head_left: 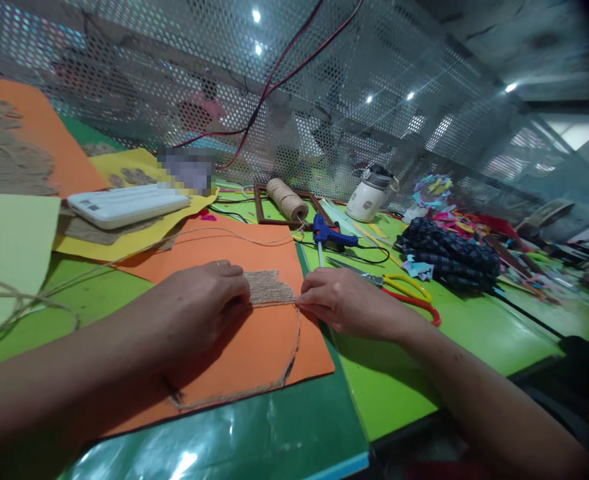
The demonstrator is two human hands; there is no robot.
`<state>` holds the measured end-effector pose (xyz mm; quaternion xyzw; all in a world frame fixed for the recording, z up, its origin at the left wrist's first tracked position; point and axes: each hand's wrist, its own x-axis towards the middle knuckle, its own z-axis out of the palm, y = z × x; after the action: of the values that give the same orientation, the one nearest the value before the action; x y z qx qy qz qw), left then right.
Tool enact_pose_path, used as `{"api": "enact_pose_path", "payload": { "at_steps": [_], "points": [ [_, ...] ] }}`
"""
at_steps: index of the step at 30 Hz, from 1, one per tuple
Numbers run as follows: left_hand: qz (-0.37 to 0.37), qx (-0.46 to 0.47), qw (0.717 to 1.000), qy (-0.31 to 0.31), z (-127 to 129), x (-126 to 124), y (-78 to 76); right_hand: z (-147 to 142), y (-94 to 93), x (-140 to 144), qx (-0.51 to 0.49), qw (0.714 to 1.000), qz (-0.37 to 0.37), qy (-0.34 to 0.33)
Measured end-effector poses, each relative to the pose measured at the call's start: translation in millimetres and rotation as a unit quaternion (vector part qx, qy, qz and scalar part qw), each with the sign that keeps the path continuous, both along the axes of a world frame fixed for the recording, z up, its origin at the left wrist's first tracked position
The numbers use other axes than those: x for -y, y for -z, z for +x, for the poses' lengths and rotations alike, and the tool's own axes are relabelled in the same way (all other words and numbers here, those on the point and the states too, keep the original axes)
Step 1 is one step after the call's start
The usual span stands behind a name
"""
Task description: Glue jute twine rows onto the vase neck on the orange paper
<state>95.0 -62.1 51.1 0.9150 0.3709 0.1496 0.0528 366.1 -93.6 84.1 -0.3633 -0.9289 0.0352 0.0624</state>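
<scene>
Jute twine [269, 288] lies packed in rows on the orange sheet [254, 347] near the desk's front edge, my left hand [201, 303] pressing it flat, fingers curled, while my right hand [341, 300] pinches the loose strand's end taut, apparently so each row seats snugly.

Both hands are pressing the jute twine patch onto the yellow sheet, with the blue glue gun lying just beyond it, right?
Not quite: the sheet is orange, not yellow. The head view shows the left hand and right hand at the jute twine patch on the orange sheet, with the blue glue gun lying just beyond it.
</scene>
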Motion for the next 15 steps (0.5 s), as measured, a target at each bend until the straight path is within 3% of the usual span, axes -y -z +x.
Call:
{"api": "enact_pose_path", "payload": {
  "at_steps": [4, 15],
  "points": [
    [0.049, 0.006, 0.999, -0.005, 2.1, 2.4, 1.9, -1.1, -0.1, 0.2, 0.006, 1.0, 0.005, 0.002],
    [-0.006, 0.006, 0.998, -0.061, 5.0, 6.0, -4.1, -3.7, -0.5, 0.6, 0.03, 0.999, 0.005, 0.014]
  ]
}}
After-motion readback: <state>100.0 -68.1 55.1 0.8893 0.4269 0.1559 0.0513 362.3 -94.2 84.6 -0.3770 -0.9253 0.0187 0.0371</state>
